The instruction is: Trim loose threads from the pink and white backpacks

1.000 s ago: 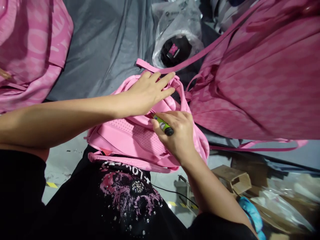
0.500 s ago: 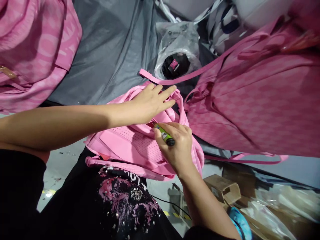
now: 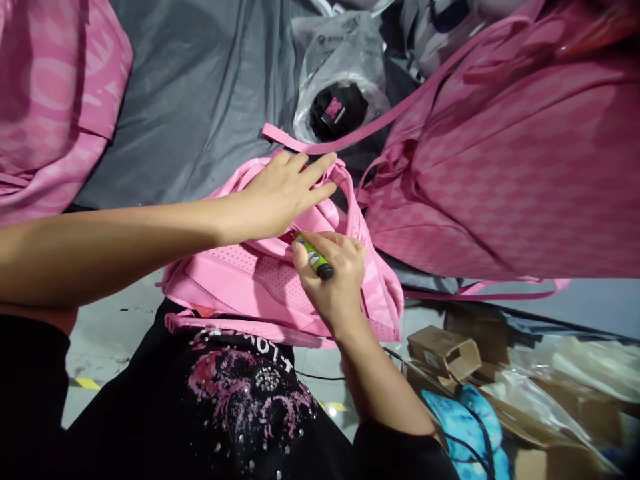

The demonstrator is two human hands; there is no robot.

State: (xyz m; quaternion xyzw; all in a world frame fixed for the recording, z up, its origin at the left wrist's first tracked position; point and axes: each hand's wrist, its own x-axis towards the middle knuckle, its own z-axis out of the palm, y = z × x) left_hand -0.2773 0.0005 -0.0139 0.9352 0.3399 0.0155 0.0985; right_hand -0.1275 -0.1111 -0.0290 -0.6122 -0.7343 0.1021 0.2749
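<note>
A: What colour is the middle bag (image 3: 220, 290)?
B: Candy pink all over, with small darker dots on its back panel (image 3: 287, 273).
A: And the pen (image 3: 311, 253)?
B: Lime green along the barrel, black at the end.
A: The right-hand bag (image 3: 540, 167) looks busier.
B: It's checked in two pinks. The left-hand bag (image 3: 55, 87) is pink too, with paler shapes.
A: The cloth (image 3: 165, 87)?
B: Dark grey. The shirt (image 3: 150, 413) is black, with white lettering and a pink-and-purple print.
A: Anything blue?
B: One bundle (image 3: 465, 427), mottled turquoise.
</note>
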